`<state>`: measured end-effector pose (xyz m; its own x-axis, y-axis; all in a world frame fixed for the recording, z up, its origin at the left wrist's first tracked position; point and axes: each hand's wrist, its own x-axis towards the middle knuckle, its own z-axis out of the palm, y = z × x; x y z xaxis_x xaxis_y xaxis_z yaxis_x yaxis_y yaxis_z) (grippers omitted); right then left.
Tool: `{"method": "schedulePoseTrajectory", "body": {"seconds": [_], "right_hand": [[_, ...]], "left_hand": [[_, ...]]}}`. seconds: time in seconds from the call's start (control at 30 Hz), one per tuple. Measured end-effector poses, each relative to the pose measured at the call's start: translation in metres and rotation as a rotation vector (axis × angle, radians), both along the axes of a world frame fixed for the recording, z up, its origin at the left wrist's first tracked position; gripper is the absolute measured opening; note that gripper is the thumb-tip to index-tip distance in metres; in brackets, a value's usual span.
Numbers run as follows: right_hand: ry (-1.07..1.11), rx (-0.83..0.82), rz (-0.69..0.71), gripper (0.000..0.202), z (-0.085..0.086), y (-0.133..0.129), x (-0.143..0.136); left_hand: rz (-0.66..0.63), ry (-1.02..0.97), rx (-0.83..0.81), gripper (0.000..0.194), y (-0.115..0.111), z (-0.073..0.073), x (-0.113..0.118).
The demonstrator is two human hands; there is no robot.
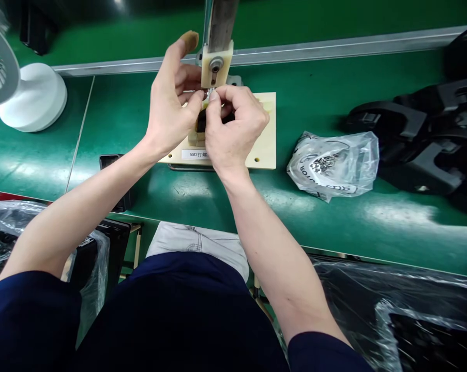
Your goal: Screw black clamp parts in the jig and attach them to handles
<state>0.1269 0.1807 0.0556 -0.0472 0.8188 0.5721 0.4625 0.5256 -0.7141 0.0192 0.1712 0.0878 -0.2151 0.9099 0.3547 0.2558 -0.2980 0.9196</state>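
A cream fixture plate [266,139] with a printed label [194,154] lies on the green bench, a cream block with a round metal fastener [216,64] hanging above it from a metal bar. Just under that block, my left hand [175,103] and my right hand [235,121] meet at their fingertips. Both pinch at a small pale, shiny piece, mostly covered by the fingers. The left thumb and fingertips are closed on it while the index finger, wearing a tan finger cover [189,41], points up. A dark part sits in the fixture below, partly behind my right hand.
To the right lies a clear plastic bag [334,165] of small metal pieces, with black moulded parts [423,139] beyond it. At left are a round white base [37,98] and a black tray [111,161]. Plastic-covered black items [419,310] stand below the bench edge.
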Motion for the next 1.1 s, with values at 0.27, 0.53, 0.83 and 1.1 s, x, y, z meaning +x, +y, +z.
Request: {"method": "schedulePoseTrajectory", "body": {"seconds": [0.27, 0.53, 0.83, 1.1], "right_hand": [[-0.048, 0.078, -0.131, 0.02, -0.008, 0.001, -0.008], [-0.08, 0.028, -0.09, 0.025, -0.014, 0.008, -0.003], [-0.109, -0.152, 0.095, 0.024, -0.012, 0.017, 0.008], [-0.196, 0.033, 0.135, 0.028, 0.001, 0.024, 0.025]], "left_hand": [[0.055, -0.024, -0.055, 0.065, 0.0, 0.0, 0.002], [0.121, 0.092, -0.035, 0.072, 0.0, -0.005, 0.001], [0.032, 0.149, -0.002, 0.077, -0.001, 0.0, -0.002], [0.009, 0.1, -0.091, 0.088, 0.0, 0.005, -0.004]]}}
